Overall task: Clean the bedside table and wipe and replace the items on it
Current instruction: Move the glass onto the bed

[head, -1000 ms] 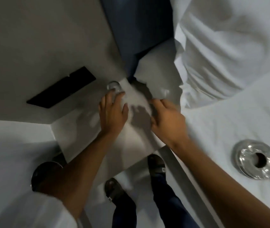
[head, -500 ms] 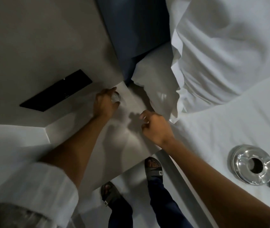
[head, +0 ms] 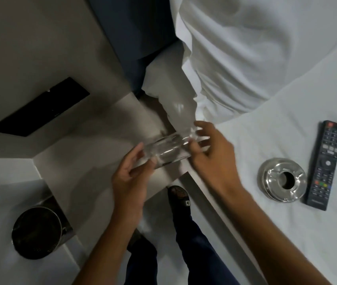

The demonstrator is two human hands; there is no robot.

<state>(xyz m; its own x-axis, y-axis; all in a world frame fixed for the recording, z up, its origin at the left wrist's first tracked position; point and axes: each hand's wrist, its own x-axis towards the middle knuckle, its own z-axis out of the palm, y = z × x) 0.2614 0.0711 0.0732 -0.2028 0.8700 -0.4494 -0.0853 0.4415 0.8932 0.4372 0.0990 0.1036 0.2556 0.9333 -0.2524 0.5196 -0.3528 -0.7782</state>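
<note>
A clear drinking glass [head: 166,150] lies sideways in the air above the pale bedside table [head: 93,153]. My left hand [head: 130,177] grips its base end. My right hand [head: 210,153] is at its mouth end, fingers spread and touching the rim; a bit of white cloth or tissue [head: 201,138] seems to be under those fingers, though blur hides it. A glass ashtray [head: 281,179] and a black remote control [head: 325,167] lie on the white bed sheet to the right.
White pillows [head: 255,50] crowd the table's far right corner. A black panel [head: 40,108] is set in the wall at left. A round dark bin [head: 37,231] stands on the floor at lower left. My feet [head: 178,195] are below the table's edge.
My left hand lifted the glass from the table's back corner and brought it forward, tipped sideways. My right hand rose from the tabletop to the glass's mouth.
</note>
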